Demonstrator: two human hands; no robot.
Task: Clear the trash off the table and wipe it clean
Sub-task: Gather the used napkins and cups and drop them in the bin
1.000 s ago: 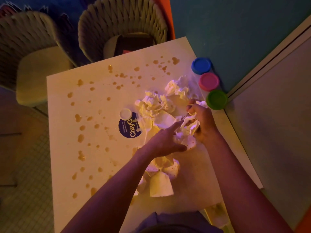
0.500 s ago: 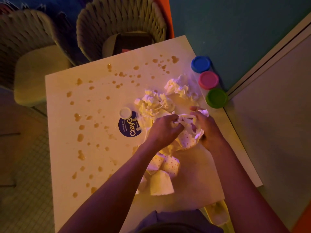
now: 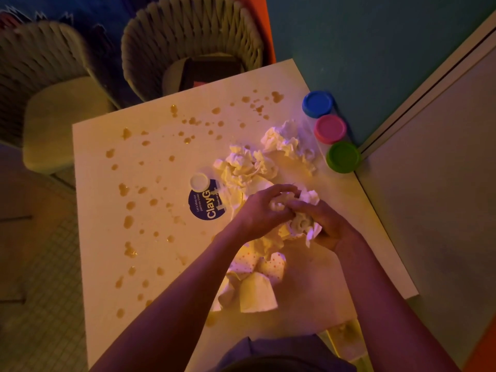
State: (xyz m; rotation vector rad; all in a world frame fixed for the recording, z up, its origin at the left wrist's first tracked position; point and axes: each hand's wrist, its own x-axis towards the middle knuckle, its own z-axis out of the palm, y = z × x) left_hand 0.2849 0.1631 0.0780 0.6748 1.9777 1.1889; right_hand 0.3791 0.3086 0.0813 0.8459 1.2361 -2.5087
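While both hands, left and right, grip 1 paper wad, more trash lies just beyond the fingers.

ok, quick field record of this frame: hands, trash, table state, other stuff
left hand: grips the crumpled paper wad, fingers curled over it
right hand: grips the same wad from the other side
loose trash: two crumpled tissues beyond the hands; dotted paper cups nearer the person
table: brown spill drops across left and far parts, not yet wiped
other: three lidded tubs at right edge; round blue sticker
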